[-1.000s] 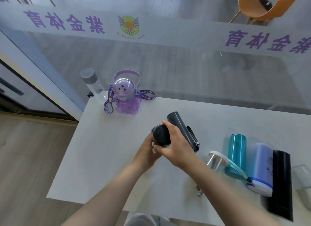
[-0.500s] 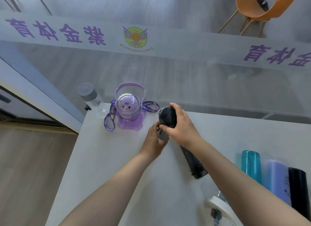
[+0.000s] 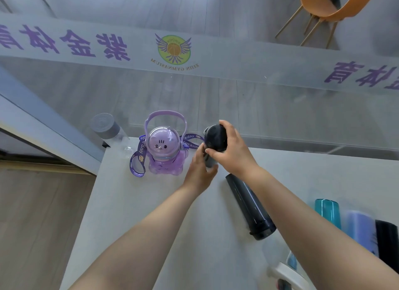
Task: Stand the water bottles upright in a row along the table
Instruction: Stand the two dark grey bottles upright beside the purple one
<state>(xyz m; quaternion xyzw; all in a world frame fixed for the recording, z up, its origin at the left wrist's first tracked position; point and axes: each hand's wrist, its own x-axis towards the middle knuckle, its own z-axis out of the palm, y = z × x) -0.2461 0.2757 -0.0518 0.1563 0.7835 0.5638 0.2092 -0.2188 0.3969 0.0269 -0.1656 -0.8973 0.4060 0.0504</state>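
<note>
glossy translucent purple bottle [image 3: 165,158], matt table [image 3: 138,214]

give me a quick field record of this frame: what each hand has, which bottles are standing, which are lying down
left hand: grips lower body of dark bottle
right hand: holds dark bottle by its cap end
standing: clear bottle with grey cap; purple bear bottle, beside the dark bottle
lying: black bottle; teal bottle; lavender bottle; another black bottle
surface: white table

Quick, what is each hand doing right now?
Left hand: closed around the lower body of the dark bottle.
Right hand: closed over the same bottle's top.
</note>
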